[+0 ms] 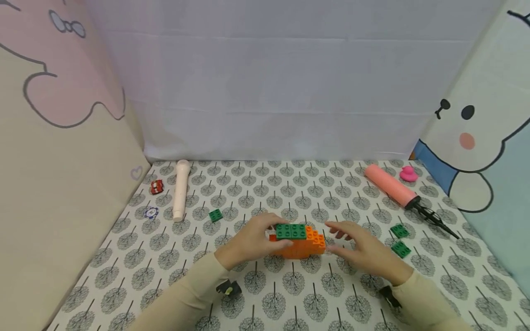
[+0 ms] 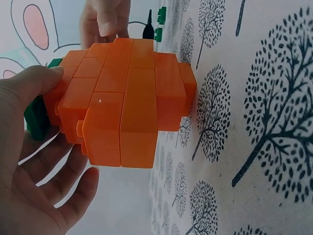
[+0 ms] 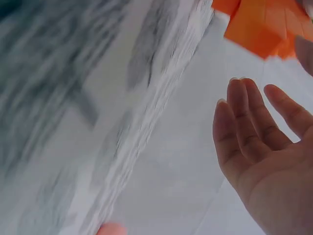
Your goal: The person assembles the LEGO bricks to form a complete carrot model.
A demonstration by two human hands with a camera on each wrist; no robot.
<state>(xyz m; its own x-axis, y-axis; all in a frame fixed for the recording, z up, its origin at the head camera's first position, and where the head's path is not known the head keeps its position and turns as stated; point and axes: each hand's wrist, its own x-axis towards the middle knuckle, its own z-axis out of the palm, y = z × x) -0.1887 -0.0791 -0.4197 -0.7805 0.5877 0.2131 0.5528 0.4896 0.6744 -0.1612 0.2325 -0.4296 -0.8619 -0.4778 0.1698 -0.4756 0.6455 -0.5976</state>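
A stepped model of orange toy building bricks (image 1: 296, 250) stands on the tree-patterned cloth, with green bricks (image 1: 291, 231) across its top. My left hand (image 1: 252, 236) grips its left end, the thumb in front and the fingers behind. In the left wrist view, the thumb (image 2: 36, 83) lies against the orange bricks (image 2: 110, 98) near the green top. My right hand (image 1: 360, 246) is just off the model's right end, fingers spread and holding nothing. The right wrist view shows its palm (image 3: 269, 166) with a gap between the fingers and the orange bricks (image 3: 259, 29).
Loose green bricks lie behind on the left (image 1: 215, 215) and beside the right hand, one (image 1: 399, 231) behind another (image 1: 400, 249). Farther left are a white microphone-shaped stick (image 1: 181, 188), a red toy car (image 1: 157, 186) and a chip (image 1: 151, 212). A pink duck (image 1: 408, 174) and coral tube (image 1: 389, 184) lie back right.
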